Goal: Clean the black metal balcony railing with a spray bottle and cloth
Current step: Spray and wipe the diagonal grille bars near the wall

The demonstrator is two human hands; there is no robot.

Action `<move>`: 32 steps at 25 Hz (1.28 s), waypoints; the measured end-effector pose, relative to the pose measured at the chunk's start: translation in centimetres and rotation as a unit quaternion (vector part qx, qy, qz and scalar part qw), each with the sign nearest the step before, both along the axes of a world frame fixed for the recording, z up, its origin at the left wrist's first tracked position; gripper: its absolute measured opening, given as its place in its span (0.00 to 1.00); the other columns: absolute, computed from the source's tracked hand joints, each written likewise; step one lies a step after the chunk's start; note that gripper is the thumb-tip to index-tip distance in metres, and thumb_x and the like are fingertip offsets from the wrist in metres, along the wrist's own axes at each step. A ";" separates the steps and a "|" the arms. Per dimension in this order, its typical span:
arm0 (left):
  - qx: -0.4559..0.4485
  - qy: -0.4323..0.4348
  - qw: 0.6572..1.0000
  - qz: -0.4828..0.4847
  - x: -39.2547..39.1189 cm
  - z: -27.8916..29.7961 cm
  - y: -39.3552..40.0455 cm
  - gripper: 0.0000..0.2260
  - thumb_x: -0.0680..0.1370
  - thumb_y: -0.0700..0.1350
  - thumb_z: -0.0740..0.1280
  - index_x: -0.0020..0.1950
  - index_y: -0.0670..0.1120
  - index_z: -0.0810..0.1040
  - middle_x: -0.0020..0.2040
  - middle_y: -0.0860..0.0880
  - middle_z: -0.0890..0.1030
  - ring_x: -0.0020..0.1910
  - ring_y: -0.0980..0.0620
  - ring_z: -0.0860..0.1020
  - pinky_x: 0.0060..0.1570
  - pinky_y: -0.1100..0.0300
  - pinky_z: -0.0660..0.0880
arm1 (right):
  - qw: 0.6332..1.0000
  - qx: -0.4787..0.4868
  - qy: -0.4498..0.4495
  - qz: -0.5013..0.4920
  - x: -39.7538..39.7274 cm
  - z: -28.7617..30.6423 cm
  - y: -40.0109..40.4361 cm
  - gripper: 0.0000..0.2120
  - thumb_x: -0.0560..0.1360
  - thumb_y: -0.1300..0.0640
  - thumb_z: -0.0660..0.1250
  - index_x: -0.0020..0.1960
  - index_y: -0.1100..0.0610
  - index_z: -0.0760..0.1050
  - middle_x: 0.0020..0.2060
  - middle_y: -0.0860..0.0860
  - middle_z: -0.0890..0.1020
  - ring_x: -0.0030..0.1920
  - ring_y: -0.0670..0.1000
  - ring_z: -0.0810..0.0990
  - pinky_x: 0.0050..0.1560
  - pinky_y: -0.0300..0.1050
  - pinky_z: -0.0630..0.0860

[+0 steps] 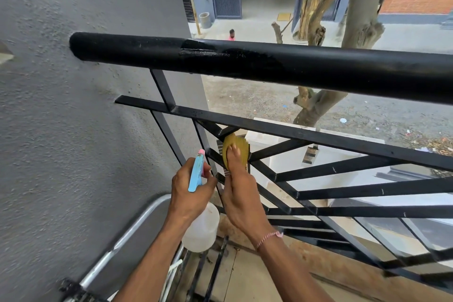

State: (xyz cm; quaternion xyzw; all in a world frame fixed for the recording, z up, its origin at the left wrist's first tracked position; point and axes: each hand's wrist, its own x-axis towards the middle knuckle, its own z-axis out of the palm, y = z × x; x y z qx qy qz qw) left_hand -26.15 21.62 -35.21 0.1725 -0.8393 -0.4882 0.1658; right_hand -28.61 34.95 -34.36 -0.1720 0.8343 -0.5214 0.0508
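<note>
The black metal railing runs from the grey wall toward the right, with a thick round top rail that looks wet in the middle. My left hand grips a spray bottle with a blue and pink trigger head and a white translucent body, held just left of the lower bars. My right hand presses a yellow cloth with straight fingers against the point where several slanted bars meet.
A grey textured wall stands close on the left. A silver metal frame leans at the lower left. Beyond the railing lie a street, tree trunks and a person far below. The balcony floor is tiled.
</note>
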 end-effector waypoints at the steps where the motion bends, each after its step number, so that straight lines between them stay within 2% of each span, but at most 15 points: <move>1: 0.007 0.004 1.000 -0.003 0.1 0.1 0.3 0.08 0.75 0.37 0.75 0.47 0.47 0.78 0.40 0.48 0.81 0.40 0.48 0.82 0.41 0.50 0.83 | 0.997 -0.062 -0.047 -0.023 0.9 0.5 0.4 0.27 0.82 0.69 0.54 0.79 0.54 0.62 0.71 0.56 0.73 0.69 0.49 0.73 0.68 0.43 0.71; 3: 0.025 0.023 0.999 -0.012 0.3 0.8 1.0 0.08 0.75 0.40 0.77 0.46 0.47 0.78 0.38 0.51 0.81 0.38 0.51 0.81 0.38 0.52 0.82 | 0.979 -0.154 -0.124 -0.056 2.3 2.0 0.5 0.24 0.83 0.67 0.52 0.71 0.45 0.70 0.59 0.47 0.81 0.56 0.39 0.81 0.54 0.32 0.75; 6: 0.034 0.042 0.998 0.006 -0.1 1.8 0.7 0.09 0.74 0.42 0.78 0.43 0.47 0.77 0.34 0.52 0.79 0.34 0.48 0.80 0.35 0.49 0.82 | 0.969 -0.193 -0.120 -0.097 2.9 3.9 0.0 0.24 0.83 0.68 0.52 0.67 0.44 0.73 0.54 0.42 0.83 0.52 0.38 0.82 0.48 0.31 0.77; 8: 0.031 0.049 0.998 0.021 -0.2 2.4 -0.1 0.09 0.73 0.42 0.77 0.42 0.47 0.77 0.34 0.50 0.79 0.34 0.45 0.79 0.34 0.48 0.80 | 0.959 -0.233 -0.111 -0.113 2.4 5.0 -1.4 0.23 0.84 0.66 0.53 0.72 0.47 0.70 0.50 0.45 0.82 0.46 0.38 0.79 0.48 0.33 0.78; 11: 0.086 0.061 0.994 0.033 0.3 3.4 -1.1 0.06 0.76 0.43 0.72 0.41 0.47 0.77 0.35 0.47 0.78 0.35 0.47 0.77 0.36 0.47 0.78 | 0.974 -0.175 -0.051 -0.132 0.8 5.7 -6.4 0.22 0.82 0.64 0.54 0.76 0.53 0.62 0.42 0.55 0.78 0.39 0.42 0.78 0.42 0.35 0.75; 12: 0.124 0.067 0.989 0.050 0.3 3.5 -1.5 0.08 0.76 0.47 0.68 0.39 0.46 0.75 0.34 0.47 0.76 0.35 0.47 0.75 0.36 0.49 0.75 | 0.980 -0.144 -0.034 -0.135 0.4 5.5 -8.2 0.22 0.81 0.62 0.56 0.74 0.55 0.61 0.45 0.60 0.78 0.43 0.48 0.81 0.45 0.37 0.74; 13: 0.175 0.069 0.980 0.070 0.4 3.5 -1.6 0.10 0.76 0.49 0.66 0.38 0.45 0.74 0.34 0.47 0.75 0.35 0.47 0.73 0.37 0.51 0.71 | 0.985 -0.109 -0.018 -0.136 -0.1 4.9 -9.5 0.23 0.80 0.60 0.59 0.74 0.58 0.59 0.55 0.65 0.77 0.56 0.55 0.80 0.54 0.42 0.74; 14: 0.192 0.070 0.974 0.094 0.6 3.3 -2.9 0.11 0.76 0.49 0.65 0.38 0.43 0.73 0.34 0.46 0.74 0.37 0.47 0.72 0.39 0.51 0.69 | 0.988 -0.069 -0.005 -0.135 -0.2 4.7 -11.3 0.27 0.80 0.59 0.63 0.76 0.61 0.57 0.67 0.65 0.72 0.69 0.59 0.72 0.65 0.47 0.71; 15: 0.200 0.069 0.972 0.104 0.7 3.2 -3.5 0.12 0.76 0.49 0.65 0.38 0.42 0.73 0.34 0.47 0.74 0.38 0.47 0.72 0.40 0.51 0.68 | 0.990 -0.032 0.010 -0.140 -0.3 4.4 -12.1 0.31 0.79 0.59 0.67 0.76 0.65 0.57 0.73 0.65 0.66 0.75 0.60 0.64 0.73 0.50 0.65; 18: 0.090 0.058 0.991 0.080 1.6 2.2 -4.3 0.09 0.76 0.42 0.69 0.37 0.45 0.73 0.31 0.54 0.74 0.32 0.56 0.70 0.34 0.56 0.69 | 0.977 0.069 0.082 -0.183 -0.9 3.7 -11.5 0.35 0.72 0.59 0.75 0.72 0.67 0.62 0.70 0.64 0.70 0.73 0.61 0.67 0.74 0.55 0.66; 21: 0.003 0.052 0.995 0.080 1.8 1.8 -4.9 0.12 0.76 0.29 0.70 0.40 0.44 0.76 0.33 0.49 0.77 0.31 0.56 0.74 0.31 0.66 0.71 | 0.956 0.196 0.118 -0.184 -1.9 3.2 -11.4 0.36 0.67 0.60 0.77 0.68 0.71 0.65 0.64 0.69 0.76 0.68 0.65 0.74 0.72 0.57 0.69; 23: -0.002 0.047 0.996 0.078 1.6 1.7 -5.2 0.13 0.73 0.27 0.70 0.41 0.46 0.76 0.34 0.47 0.79 0.32 0.51 0.76 0.33 0.59 0.74 | 0.948 0.238 0.134 -0.160 -2.4 3.2 -11.6 0.33 0.69 0.62 0.74 0.66 0.74 0.63 0.61 0.73 0.76 0.65 0.69 0.76 0.69 0.60 0.71; 25: 0.011 0.032 0.997 0.070 1.6 1.8 -5.2 0.12 0.72 0.29 0.71 0.41 0.46 0.77 0.34 0.49 0.79 0.32 0.49 0.78 0.33 0.50 0.79 | 0.941 0.253 0.190 -0.123 -2.6 3.1 -10.6 0.23 0.72 0.66 0.61 0.65 0.72 0.62 0.60 0.74 0.76 0.62 0.72 0.76 0.68 0.63 0.72; 28: 0.032 0.017 0.997 0.066 1.5 2.2 -4.5 0.10 0.74 0.34 0.74 0.41 0.46 0.77 0.31 0.54 0.78 0.30 0.51 0.79 0.35 0.42 0.83 | 0.967 0.173 0.180 -0.056 -2.3 4.2 -7.7 0.22 0.73 0.70 0.52 0.66 0.68 0.63 0.61 0.68 0.75 0.62 0.67 0.75 0.67 0.59 0.73; 32: 0.045 0.027 0.997 0.057 1.5 3.8 -2.7 0.07 0.74 0.37 0.75 0.43 0.45 0.78 0.34 0.49 0.79 0.33 0.49 0.81 0.37 0.42 0.84 | 1.000 -0.021 -0.008 0.007 0.3 6.9 -3.2 0.19 0.81 0.67 0.55 0.70 0.55 0.66 0.45 0.51 0.79 0.41 0.42 0.77 0.43 0.42 0.76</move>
